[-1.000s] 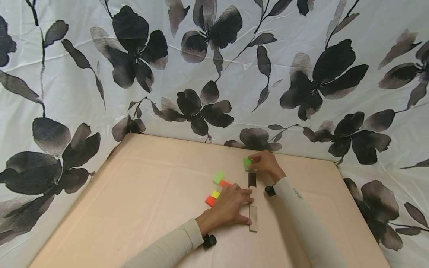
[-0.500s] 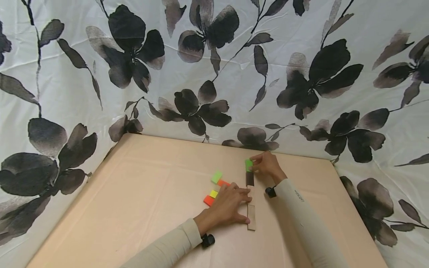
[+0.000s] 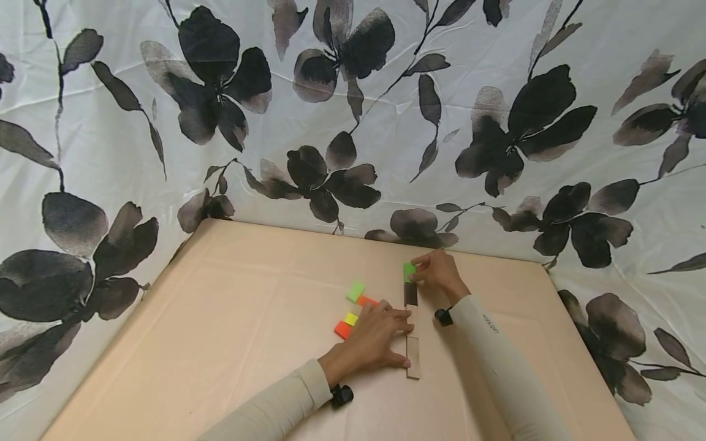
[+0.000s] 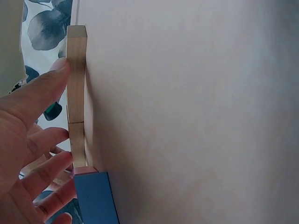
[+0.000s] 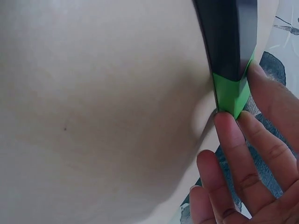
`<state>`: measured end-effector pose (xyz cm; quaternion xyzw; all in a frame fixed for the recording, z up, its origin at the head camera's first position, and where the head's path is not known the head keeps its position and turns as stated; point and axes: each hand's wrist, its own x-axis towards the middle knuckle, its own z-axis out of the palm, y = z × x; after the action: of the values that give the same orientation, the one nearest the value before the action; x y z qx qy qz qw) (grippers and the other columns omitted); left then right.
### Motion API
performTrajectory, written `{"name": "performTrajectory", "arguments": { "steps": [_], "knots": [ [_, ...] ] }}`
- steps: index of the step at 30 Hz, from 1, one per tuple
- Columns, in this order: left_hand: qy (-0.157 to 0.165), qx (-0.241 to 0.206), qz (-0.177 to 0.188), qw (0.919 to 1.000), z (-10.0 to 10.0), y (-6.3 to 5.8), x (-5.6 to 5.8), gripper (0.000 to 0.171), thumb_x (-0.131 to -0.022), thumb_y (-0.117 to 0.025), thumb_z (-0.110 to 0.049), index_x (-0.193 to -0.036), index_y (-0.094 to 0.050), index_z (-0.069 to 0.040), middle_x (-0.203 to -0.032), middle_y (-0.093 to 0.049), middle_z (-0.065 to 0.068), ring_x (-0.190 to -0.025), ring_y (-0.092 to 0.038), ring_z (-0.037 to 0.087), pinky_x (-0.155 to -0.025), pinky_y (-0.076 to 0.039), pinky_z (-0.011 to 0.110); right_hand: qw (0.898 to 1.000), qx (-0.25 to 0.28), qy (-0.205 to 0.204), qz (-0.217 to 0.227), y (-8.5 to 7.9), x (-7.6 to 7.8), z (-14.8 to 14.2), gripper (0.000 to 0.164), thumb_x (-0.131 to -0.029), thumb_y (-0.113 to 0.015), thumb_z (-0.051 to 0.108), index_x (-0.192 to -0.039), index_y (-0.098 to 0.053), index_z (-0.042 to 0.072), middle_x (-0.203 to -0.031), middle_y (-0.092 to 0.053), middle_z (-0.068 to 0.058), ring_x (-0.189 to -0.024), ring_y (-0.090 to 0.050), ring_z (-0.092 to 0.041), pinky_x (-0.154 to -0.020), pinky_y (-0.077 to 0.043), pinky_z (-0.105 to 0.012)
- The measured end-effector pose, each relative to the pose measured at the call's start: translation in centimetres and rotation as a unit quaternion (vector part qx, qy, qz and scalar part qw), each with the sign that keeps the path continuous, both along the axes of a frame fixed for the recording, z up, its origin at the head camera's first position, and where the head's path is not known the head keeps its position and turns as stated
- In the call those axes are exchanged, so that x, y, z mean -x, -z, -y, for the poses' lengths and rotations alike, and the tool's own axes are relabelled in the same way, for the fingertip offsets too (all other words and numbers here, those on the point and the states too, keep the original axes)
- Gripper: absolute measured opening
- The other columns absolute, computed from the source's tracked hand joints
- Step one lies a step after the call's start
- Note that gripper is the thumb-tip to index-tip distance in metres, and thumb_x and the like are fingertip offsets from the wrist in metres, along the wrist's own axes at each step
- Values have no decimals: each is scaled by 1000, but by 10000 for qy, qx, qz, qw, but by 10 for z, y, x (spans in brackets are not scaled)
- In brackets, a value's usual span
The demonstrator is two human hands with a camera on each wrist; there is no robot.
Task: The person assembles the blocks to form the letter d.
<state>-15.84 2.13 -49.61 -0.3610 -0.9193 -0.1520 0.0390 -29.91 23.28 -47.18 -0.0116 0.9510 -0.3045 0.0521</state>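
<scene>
A straight row of blocks runs away from me across the board. Nearest is a plain wooden block (image 3: pixel 413 358), followed by a second wooden block (image 4: pixel 77 144), a dark block (image 3: pixel 410 294) and a green block (image 3: pixel 409 272) at the far end. My right hand (image 3: pixel 441 278) pinches the green block between thumb and fingers, its end meeting the dark block (image 5: pixel 222 42). From the left side, my left hand (image 3: pixel 375 337) touches the wooden blocks with spread thumb and fingers. A blue block (image 4: pixel 96 198) and a pinkish piece (image 4: pixel 85 170) appear by its fingers in the left wrist view.
Left of the row lie loose blocks: light green (image 3: pixel 356 291), orange (image 3: pixel 366 301), yellow (image 3: pixel 351 318) and red (image 3: pixel 343 330), partly behind my left hand. The pale board (image 3: pixel 220 318) ends at a floral cloth (image 3: pixel 265 122) at the back and sides.
The green block has shifted slightly right in my right hand, from offset to in line with the dark block. My left hand keeps its place on the wooden blocks. The head view has shifted slightly.
</scene>
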Motion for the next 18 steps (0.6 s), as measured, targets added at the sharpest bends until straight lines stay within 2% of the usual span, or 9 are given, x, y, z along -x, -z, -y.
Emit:
{"name": "performTrajectory", "arguments": {
  "steps": [8,13,18],
  "knots": [
    [32,-5,-61,10000,0,3,1,68,-75,-88,-67,-132,-76,-30,-150,-64,-8,-112,-56,15,-81,-32,30,9999,-143,-37,-43,-1,-4,-1,48,-80,-94,18,-125,-79,9,-106,-82,-14,-106,-74,-35,-92,-58,-47],
    [35,-12,-84,10000,0,2,1,69,-75,-88,-67,-132,-76,-30,-150,-65,-8,-111,-56,15,-80,-31,31,9995,-162,-93,-242,-3,-14,-5,53,-83,-92,24,-132,-76,12,-108,-82,-12,-110,-73,-36,-90,-56,-47],
    [16,-18,6,10000,0,2,1,69,-75,-88,-66,-133,-76,-29,-150,-65,-7,-112,-56,16,-82,-32,32,9990,190,-293,-262,-4,-30,-13,55,-88,-88,28,-139,-72,17,-130,-77,-13,-126,-65,-40,-100,-53,-55]
  ]
}}
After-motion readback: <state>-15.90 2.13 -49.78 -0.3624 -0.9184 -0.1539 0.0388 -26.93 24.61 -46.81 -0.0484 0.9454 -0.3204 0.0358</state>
